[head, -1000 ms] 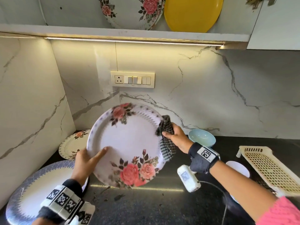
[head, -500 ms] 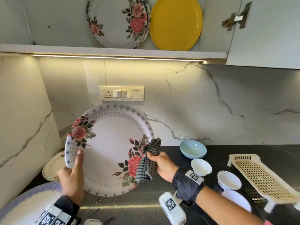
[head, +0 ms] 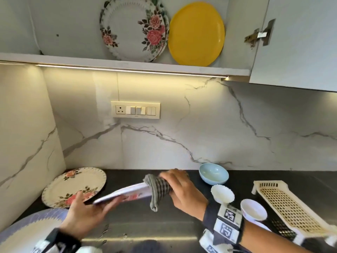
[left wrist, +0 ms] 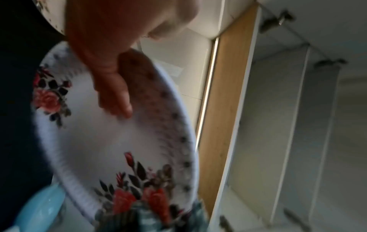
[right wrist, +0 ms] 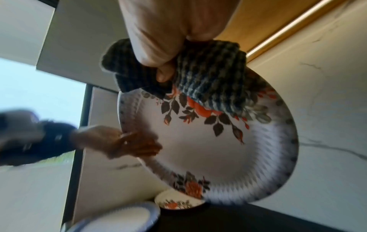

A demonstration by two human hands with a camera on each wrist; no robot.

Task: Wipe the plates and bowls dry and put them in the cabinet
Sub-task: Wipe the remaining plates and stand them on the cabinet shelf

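Black counter (head: 182, 225): floral plate (head: 73, 185), bowls (head: 213, 173) flank held plate (head: 125, 193).

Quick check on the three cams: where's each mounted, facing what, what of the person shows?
Head: on the head, facing the counter and open cabinet; both hands show.
Left wrist: along the left hand, up across the floral plate to the cabinet's underside.
Right wrist: along the right hand gripping the checked cloth; the left hand shows too.
Shared: plate in all three.
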